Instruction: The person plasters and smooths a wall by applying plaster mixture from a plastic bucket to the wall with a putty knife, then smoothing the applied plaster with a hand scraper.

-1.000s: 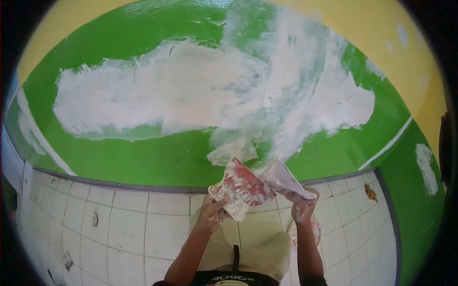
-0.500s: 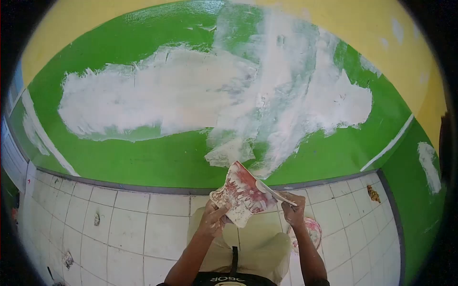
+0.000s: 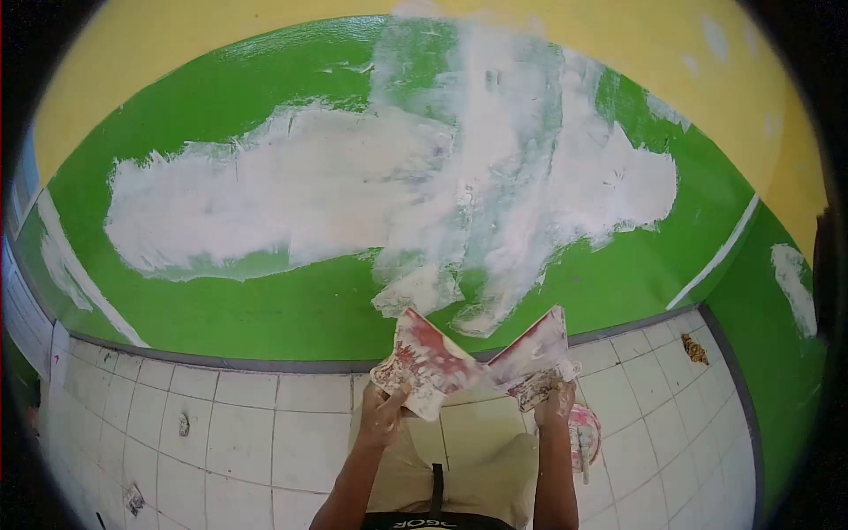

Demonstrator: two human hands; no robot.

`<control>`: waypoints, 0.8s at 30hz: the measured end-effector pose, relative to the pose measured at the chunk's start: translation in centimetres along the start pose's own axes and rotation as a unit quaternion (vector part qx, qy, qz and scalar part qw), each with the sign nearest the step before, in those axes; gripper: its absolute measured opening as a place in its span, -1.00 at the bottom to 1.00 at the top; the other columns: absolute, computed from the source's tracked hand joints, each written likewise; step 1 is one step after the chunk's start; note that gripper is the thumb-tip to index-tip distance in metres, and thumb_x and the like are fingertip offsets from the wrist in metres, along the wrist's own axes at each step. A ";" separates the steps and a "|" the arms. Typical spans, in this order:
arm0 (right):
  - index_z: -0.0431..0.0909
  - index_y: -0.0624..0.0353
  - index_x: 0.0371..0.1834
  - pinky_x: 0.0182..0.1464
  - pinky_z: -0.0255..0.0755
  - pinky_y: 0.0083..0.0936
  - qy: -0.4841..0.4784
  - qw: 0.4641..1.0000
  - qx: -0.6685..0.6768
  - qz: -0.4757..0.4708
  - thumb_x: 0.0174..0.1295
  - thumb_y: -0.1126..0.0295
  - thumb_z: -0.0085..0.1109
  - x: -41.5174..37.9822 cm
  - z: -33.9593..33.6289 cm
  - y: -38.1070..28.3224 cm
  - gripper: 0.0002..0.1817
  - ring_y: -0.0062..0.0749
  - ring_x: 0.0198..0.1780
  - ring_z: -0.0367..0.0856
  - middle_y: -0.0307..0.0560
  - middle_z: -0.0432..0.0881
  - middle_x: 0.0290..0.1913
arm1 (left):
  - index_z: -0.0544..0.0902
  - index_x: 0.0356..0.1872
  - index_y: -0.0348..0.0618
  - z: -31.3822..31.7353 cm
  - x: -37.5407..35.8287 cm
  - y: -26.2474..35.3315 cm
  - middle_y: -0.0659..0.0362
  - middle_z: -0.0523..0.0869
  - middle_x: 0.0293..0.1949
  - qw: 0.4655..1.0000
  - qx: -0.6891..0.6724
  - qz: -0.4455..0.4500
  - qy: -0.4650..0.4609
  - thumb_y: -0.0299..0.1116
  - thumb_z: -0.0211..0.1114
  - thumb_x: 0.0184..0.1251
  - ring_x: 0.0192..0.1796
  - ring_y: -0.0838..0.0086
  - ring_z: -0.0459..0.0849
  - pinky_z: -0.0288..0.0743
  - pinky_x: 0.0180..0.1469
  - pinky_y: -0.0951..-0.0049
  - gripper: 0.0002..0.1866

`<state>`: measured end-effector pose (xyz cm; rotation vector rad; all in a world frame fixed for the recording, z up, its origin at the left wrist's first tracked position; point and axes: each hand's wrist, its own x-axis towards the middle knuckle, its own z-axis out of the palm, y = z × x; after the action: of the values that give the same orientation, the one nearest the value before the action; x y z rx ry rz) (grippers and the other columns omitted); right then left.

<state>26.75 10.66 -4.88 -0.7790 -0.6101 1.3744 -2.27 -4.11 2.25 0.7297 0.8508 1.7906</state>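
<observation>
My left hand [image 3: 383, 419] is closed around the narrow end of a red putty spreader [image 3: 433, 355], its face smeared with white filler. Another putty-coated spreader [image 3: 533, 353] is gripped in my right hand [image 3: 555, 403], its face turned up and its wide end angled left. The near corners of the two blades meet in the middle, in front of my knees. Ahead, the green wall [image 3: 336, 322] carries broad patches of white filler [image 3: 274, 199], streaked and thin toward the centre.
By my right forearm a round pink-and-white container [image 3: 585, 435] stands on the white tile floor [image 3: 231, 424]. A brown scrap [image 3: 694, 349] lies near the right corner, and small grey bits [image 3: 184, 424] lie to the left. A grey skirting strip [image 3: 238, 362] edges the wall's foot.
The right spreader has turned from edge-on against the left one to face up, its blade rising to the right. My left hand has shifted slightly left and down.
</observation>
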 end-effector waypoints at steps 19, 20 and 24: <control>0.42 0.31 0.10 -0.02 0.57 0.01 -0.092 0.929 0.197 0.300 0.14 0.41 -0.22 -3.5 2.4 0.1 -0.55 -0.01 -0.02 0.60 0.16 0.57 0.00 | 0.36 0.28 -0.01 1.2 -0.5 -2.8 -0.02 0.57 0.12 0.745 0.600 0.134 -0.258 -0.63 0.06 0.01 -0.30 -0.02 0.67 0.60 -0.27 0.15 -0.33; 0.41 0.32 0.12 -0.01 0.56 0.03 -0.080 0.929 0.210 0.294 0.13 0.42 -0.23 -3.2 2.3 -0.2 -0.53 0.01 -0.01 0.60 0.17 0.57 0.02 | 0.36 0.28 -0.01 1.2 -0.4 -3.0 -0.02 0.57 0.12 0.744 0.600 0.135 -0.261 -0.63 0.06 0.01 -0.30 -0.02 0.67 0.60 -0.27 0.15 -0.33; 0.41 0.32 0.11 -0.03 0.58 -0.04 -0.065 0.944 0.194 0.257 0.09 0.46 -0.21 -2.3 1.9 -0.9 -0.53 -0.03 -0.05 0.61 0.13 0.59 -0.03 | 0.36 0.29 0.02 0.0 0.2 -5.0 -0.10 0.62 -0.07 0.727 0.627 0.106 -0.257 -0.58 0.13 0.00 -0.31 -0.06 0.65 0.55 -0.28 0.09 -0.32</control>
<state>25.58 8.56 -2.84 -0.5432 -0.2190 1.9650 0.23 -2.54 -1.81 2.1304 1.5807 0.8244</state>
